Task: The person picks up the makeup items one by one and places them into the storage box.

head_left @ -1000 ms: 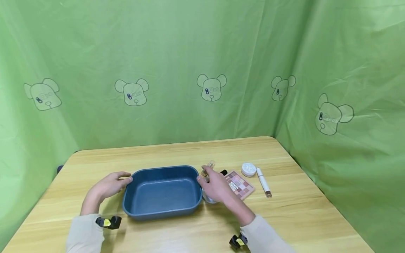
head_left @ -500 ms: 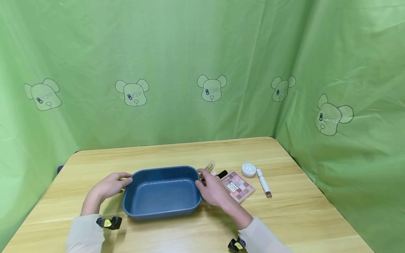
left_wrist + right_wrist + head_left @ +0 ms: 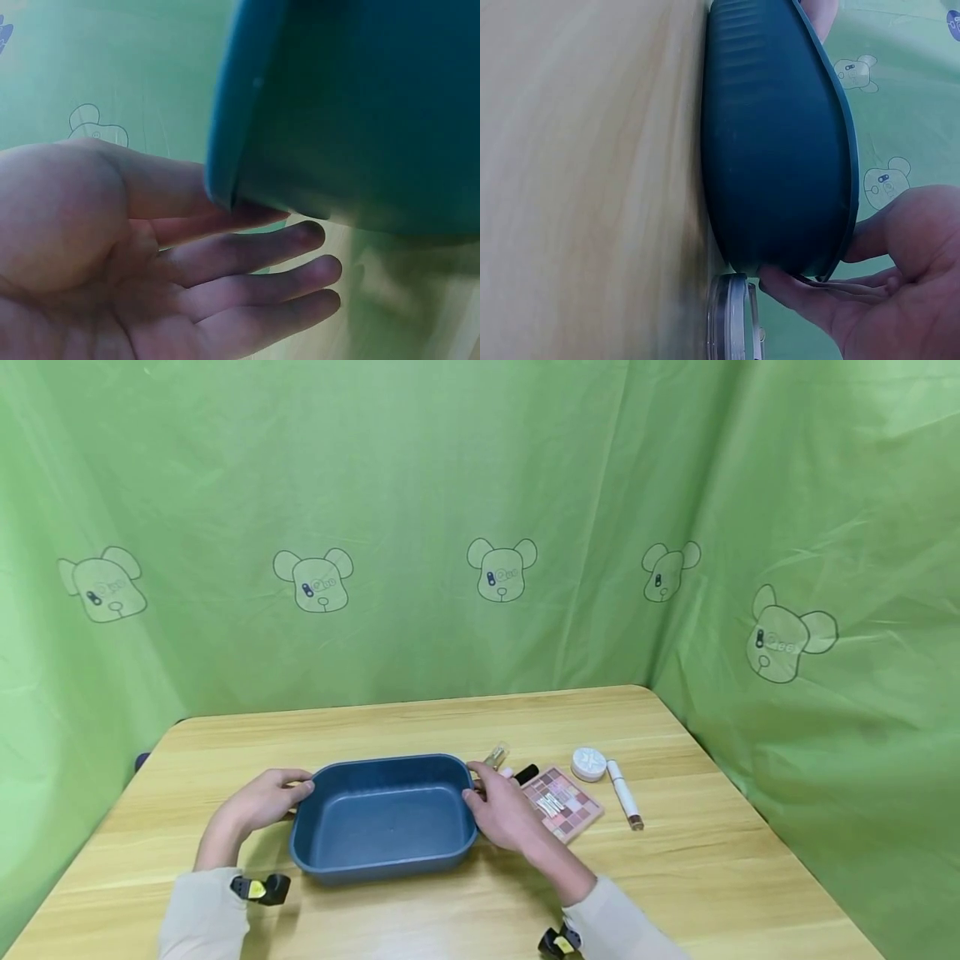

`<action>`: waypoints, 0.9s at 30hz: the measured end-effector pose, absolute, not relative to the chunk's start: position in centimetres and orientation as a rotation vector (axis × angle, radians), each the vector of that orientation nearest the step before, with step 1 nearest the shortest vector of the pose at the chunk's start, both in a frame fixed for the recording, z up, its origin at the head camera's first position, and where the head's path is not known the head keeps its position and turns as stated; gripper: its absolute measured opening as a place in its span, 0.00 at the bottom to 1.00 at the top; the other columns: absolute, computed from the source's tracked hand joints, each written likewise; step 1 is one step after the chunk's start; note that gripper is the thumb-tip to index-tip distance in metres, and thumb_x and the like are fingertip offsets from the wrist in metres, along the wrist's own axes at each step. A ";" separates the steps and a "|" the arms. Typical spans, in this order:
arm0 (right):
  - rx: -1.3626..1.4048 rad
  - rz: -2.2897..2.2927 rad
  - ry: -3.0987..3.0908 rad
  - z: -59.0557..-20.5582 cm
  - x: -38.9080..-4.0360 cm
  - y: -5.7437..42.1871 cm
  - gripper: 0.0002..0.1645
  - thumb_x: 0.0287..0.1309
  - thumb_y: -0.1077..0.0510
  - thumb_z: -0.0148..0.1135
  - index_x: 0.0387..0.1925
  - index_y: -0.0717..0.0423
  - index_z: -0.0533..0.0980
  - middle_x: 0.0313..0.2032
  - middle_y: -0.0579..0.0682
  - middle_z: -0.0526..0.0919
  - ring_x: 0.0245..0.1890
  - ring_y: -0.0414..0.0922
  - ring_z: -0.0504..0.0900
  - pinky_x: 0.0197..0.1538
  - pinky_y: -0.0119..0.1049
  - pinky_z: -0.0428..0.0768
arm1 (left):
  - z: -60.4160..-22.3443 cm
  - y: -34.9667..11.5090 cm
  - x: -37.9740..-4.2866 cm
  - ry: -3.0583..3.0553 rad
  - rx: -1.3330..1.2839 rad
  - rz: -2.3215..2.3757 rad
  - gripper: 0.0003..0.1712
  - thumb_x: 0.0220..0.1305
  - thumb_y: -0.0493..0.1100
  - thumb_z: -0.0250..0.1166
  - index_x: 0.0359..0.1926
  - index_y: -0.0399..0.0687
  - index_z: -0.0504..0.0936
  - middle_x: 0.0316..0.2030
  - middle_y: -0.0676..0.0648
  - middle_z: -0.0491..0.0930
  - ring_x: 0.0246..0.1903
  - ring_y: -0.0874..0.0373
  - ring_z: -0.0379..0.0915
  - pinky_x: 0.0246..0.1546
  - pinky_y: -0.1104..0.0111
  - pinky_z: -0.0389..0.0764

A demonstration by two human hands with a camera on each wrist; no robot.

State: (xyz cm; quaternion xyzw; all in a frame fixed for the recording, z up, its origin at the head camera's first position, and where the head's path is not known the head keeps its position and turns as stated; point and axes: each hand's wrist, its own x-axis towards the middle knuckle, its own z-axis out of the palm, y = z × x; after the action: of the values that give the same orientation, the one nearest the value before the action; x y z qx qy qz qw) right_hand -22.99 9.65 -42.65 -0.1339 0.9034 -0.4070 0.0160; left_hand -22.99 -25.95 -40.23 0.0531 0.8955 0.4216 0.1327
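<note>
A dark blue rectangular plastic basin [image 3: 386, 867] sits upright on the wooden table, with nothing inside. My left hand [image 3: 258, 800] pinches its far left corner, thumb at the rim and index finger behind the wall; the other fingers [image 3: 262, 289] extend loosely below. At the right end, my right hand [image 3: 506, 814] grips the rim, its thumb over the edge and fingers against the outer wall. Close by those fingers, a round container with a clear, silvery edge [image 3: 735, 319] shows in the right wrist view; in the head view the hand hides it.
Right of the basin lie a pink eyeshadow palette [image 3: 564, 806], a black-capped tube [image 3: 527, 774] and a small clear-and-gold bottle [image 3: 497, 755]. Farther right are a round white compact [image 3: 588, 764] and a slim white tube [image 3: 625, 793]. Green curtains [image 3: 420, 635] hang behind the table [image 3: 675, 877].
My right hand has shifted slightly left and taken hold of the basin's right rim, uncovering more of the palette. The left hand has barely moved, and the basin stays in place.
</note>
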 end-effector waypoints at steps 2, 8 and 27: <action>-0.407 -1.275 2.805 -42.7 -23.0 9.6 0.29 0.72 0.60 0.56 0.71 0.61 0.66 0.57 0.64 0.83 0.57 0.54 0.84 0.58 0.48 0.85 | -40.3 -26.0 -23.0 2.586 0.155 1.236 0.23 0.78 0.39 0.50 0.63 0.23 0.72 0.55 0.28 0.80 0.55 0.38 0.80 0.53 0.52 0.86; -0.417 -1.313 2.787 -42.9 -23.2 9.6 0.29 0.72 0.61 0.56 0.70 0.63 0.67 0.57 0.66 0.83 0.56 0.55 0.84 0.56 0.46 0.86 | -40.5 -26.0 -23.0 2.545 0.124 1.273 0.22 0.78 0.39 0.50 0.62 0.23 0.72 0.53 0.30 0.81 0.53 0.40 0.81 0.51 0.54 0.87; -0.416 -1.383 2.755 -43.0 -23.4 9.8 0.28 0.71 0.62 0.57 0.69 0.64 0.68 0.55 0.66 0.84 0.55 0.56 0.85 0.54 0.44 0.88 | -40.6 -25.8 -23.0 2.551 0.076 1.298 0.21 0.78 0.38 0.50 0.60 0.24 0.74 0.50 0.34 0.82 0.50 0.44 0.81 0.50 0.55 0.88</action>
State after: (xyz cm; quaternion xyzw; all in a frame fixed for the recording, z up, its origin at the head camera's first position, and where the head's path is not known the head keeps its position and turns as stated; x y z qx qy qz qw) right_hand -23.38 9.77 -42.99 -0.1336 0.8856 -0.4446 0.0156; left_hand -23.04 -25.81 -40.58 0.0264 0.8822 0.4491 0.1388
